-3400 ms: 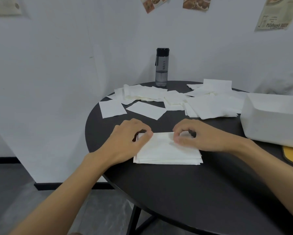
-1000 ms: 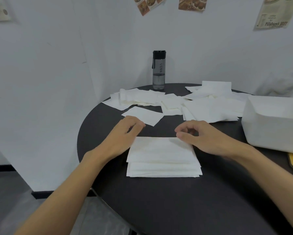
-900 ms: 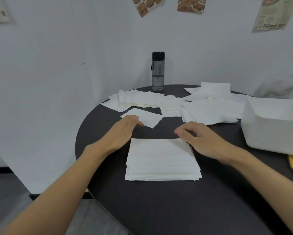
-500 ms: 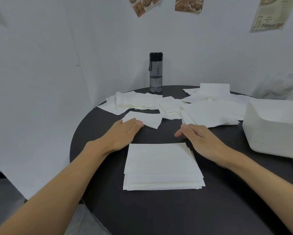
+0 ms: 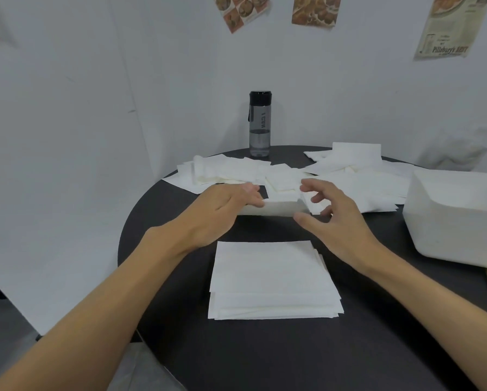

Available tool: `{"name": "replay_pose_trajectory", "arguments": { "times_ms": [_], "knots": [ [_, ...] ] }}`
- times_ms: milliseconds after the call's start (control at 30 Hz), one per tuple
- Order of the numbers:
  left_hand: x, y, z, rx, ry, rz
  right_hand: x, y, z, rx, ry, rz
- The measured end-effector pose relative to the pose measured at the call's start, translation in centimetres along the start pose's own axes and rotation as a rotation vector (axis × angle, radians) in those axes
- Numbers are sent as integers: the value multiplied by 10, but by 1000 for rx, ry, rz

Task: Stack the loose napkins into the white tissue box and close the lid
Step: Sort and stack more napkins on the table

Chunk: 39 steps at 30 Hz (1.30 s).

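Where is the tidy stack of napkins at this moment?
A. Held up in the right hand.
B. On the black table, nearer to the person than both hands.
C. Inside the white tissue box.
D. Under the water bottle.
B: the napkin stack lies flat on the black table, on the person's side of the left hand and right hand, apart from the white tissue box.

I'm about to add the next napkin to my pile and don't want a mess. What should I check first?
1. Grip on napkin: ok, left hand pinches its edge.
2. Free right hand: ok, open beside the sheet, holding nothing.
3. Top of stack clear: ok.
4. Edges squared: not ok, lower sheets jut out at the right.
5. Open tissue box: ok, its top shows no cover.
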<state>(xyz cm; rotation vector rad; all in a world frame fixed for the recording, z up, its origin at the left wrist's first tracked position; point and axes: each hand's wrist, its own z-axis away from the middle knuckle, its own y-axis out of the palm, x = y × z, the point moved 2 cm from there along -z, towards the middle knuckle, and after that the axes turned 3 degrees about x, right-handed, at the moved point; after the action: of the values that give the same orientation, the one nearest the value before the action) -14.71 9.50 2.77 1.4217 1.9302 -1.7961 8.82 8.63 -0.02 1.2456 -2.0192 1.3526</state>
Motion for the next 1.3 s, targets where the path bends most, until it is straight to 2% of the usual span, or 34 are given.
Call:
{"name": "replay_pose_trajectory", "arguments": {
  "times_ms": [133, 300, 467, 533, 600, 700, 833, 900, 1067, 1200, 1300],
  "knots": [
    [-22, 3, -2, -12, 60, -26, 11, -5, 0, -81, -45, -81],
    [-19, -1, 5, -216, 121, -17, 20, -12, 1, -114, -19, -145],
    [-18, -10, 13, -370, 116, 193, 28, -20, 1, -123, 22, -386],
    [-22, -12, 15, -438, 98, 302, 30, -23, 2, -81, 45, -502],
    [-26, -14, 17, -468, 63, 358, 30, -28, 3, -17, 56, -499],
    [-28, -11, 23, -378, -30, 377, 30, -31, 5, 115, 96, -396],
    [-21, -3, 36, -261, -170, 254, 33, -25, 12, 423, 176, -232],
    [-17, 1, 41, -226, -212, 205, 32, -23, 14, 497, 174, -137],
    [-15, 4, 48, -143, -189, 106, 32, -23, 19, 587, 166, -49],
    [-15, 8, 54, -63, -183, 28, 28, -21, 19, 567, 130, 44],
    [-15, 6, 58, -112, -201, 61, 26, -23, 18, 531, 127, 28]
  ]
}}
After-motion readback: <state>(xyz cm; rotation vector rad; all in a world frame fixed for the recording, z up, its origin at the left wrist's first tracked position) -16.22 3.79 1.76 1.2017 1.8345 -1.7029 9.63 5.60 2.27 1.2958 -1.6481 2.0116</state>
